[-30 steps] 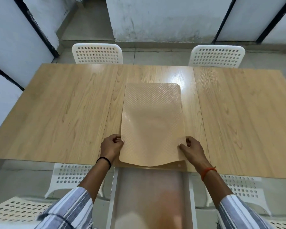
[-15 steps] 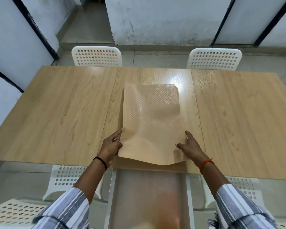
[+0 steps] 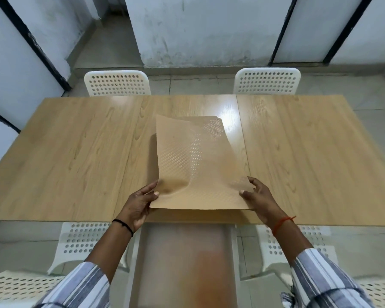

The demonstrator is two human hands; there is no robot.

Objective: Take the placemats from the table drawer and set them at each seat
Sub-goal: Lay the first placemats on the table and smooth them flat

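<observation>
Tan placemat (image 3: 193, 165) — dotted weave

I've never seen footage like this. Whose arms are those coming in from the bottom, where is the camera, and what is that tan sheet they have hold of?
There is no machine here: the arms belong to a person, and the camera sits on that person's head, looking forward and down, so you see what they see. The left hand and the right hand each pinch a near corner of a tan placemat with a dotted texture. Its near end is raised off the wooden table and the sheet bends. Below the table's near edge an open drawer sticks out toward the person. White perforated chairs stand around it; two at the far side, one on the left and one on the right.
</observation>
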